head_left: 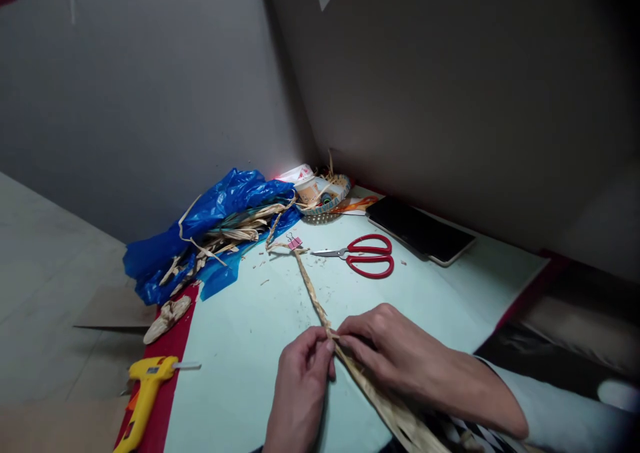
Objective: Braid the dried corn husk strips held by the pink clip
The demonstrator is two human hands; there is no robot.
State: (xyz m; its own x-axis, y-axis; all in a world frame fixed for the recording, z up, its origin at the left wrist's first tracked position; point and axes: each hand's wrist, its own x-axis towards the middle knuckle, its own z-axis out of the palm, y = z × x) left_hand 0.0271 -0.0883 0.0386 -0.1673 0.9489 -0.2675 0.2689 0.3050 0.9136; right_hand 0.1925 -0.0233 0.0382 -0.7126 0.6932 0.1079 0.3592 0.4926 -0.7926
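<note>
A long braid of dried straw strips (311,292) runs across the pale green mat (240,346) from a pink binder clip (295,242) toward me. My left hand (301,381) pinches the braid at its near end, fingers closed on it. My right hand (400,353) meets it from the right, fingertips pressed on the same spot of the braid. Loose flat strips (390,413) trail from under my hands toward the lower right.
Red-handled scissors (365,256) lie beyond the hands. A dark tablet (420,230) sits by the wall. A blue plastic bag with straw (215,230) and a small basket (325,200) fill the corner. A yellow glue gun (145,390) lies at the mat's left edge.
</note>
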